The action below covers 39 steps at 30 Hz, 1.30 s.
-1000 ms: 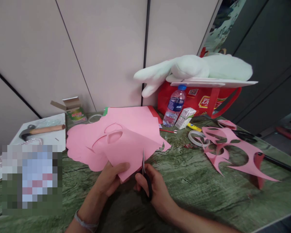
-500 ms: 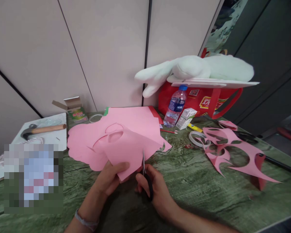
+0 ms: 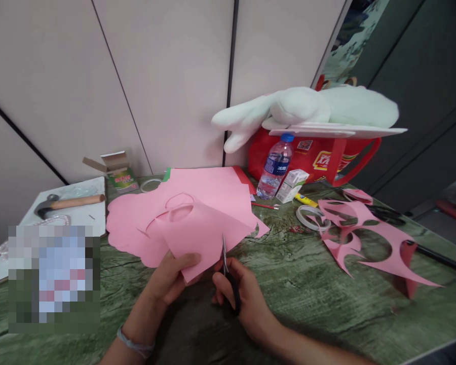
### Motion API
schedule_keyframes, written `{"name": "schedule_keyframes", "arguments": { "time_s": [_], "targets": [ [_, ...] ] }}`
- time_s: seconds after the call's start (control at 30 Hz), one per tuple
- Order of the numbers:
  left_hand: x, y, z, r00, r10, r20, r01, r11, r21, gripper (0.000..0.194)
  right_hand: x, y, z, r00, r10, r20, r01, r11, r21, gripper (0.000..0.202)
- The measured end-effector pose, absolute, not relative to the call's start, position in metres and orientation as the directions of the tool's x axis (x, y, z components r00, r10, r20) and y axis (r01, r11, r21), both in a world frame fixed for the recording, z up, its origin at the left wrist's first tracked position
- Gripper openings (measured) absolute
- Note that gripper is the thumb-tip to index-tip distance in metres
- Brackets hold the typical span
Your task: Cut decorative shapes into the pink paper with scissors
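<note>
My left hand [image 3: 175, 276] pinches the near corner of a pink sheet of paper [image 3: 197, 238], thumb on top and fingers underneath. In my right hand [image 3: 239, 289] is a pair of scissors [image 3: 231, 284] with dark handles. Their blades stand at the sheet's right edge, pointing away from me, with the paper at the blades. Beneath and behind this sheet lie more pink paper, including a scalloped piece [image 3: 125, 223] at the left. A curved cut-out shows near the middle of the pink paper.
Pink scraps [image 3: 383, 243] and a tape roll [image 3: 313, 218] lie at the right. A water bottle [image 3: 275, 167], small white box [image 3: 292, 185] and red bag [image 3: 319, 157] with a white plush toy [image 3: 307, 109] stand behind. At left, a hammer [image 3: 76, 202] rests on a white board [image 3: 99, 223].
Hardly anything differs. The scissors and the near corner of the sheet have shifted very slightly to the left; both hands keep their holds.
</note>
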<state>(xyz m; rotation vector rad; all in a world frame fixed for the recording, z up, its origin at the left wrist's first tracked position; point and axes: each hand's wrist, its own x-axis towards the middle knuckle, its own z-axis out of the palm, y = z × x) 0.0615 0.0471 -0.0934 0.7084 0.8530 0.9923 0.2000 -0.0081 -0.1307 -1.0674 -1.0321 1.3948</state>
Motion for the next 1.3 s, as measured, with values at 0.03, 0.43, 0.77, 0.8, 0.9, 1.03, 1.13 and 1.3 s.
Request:
{"name": "schedule_keyframes", "arguments": {
  "time_s": [0.03,0.43,0.77,0.8,0.9,1.03,1.13,1.3],
  "targets": [
    [0.0611,0.0473,-0.0938,0.291,0.915,-0.279,-0.416,0.384,0.824,0.023,0.2000,-0.0081,-0.1306,-0.050,0.996,-0.071,-0.228,-0.080,-0.970,0.033],
    [0.0592,0.0491,-0.0943,0.298,0.915,-0.271,-0.404,0.378,0.833,0.020,0.1990,-0.0074,-0.1336,-0.059,0.995,-0.084,-0.224,-0.095,-0.970,0.041],
    [0.0572,0.0509,-0.0929,0.283,0.908,-0.309,-0.437,0.409,0.802,0.019,0.1977,-0.0076,-0.1314,-0.065,0.991,-0.121,-0.249,-0.133,-0.959,0.036],
    [0.0569,0.0511,-0.0927,0.276,0.907,-0.317,-0.441,0.413,0.797,0.019,0.1974,-0.0076,-0.1314,-0.065,0.991,-0.121,-0.249,-0.134,-0.959,0.036],
    [0.0563,0.0510,-0.0924,0.274,0.905,-0.326,-0.456,0.420,0.784,0.019,0.1968,-0.0078,-0.1315,-0.065,0.990,-0.125,-0.245,-0.137,-0.960,0.034],
    [0.0558,0.0507,-0.0924,0.283,0.905,-0.319,-0.463,0.420,0.780,0.018,0.1968,-0.0084,-0.1310,-0.078,0.990,-0.118,-0.256,-0.135,-0.957,0.035],
    [0.0542,0.0521,-0.0930,0.326,0.903,-0.280,-0.480,0.414,0.774,0.018,0.1969,-0.0091,-0.1308,-0.082,0.990,-0.118,-0.250,-0.135,-0.959,0.035],
    [0.0536,0.0546,-0.0951,0.344,0.914,-0.216,-0.575,0.387,0.721,0.019,0.1950,-0.0107,-0.1316,0.035,0.995,-0.092,-0.276,-0.078,-0.958,0.040]
  ]
}}
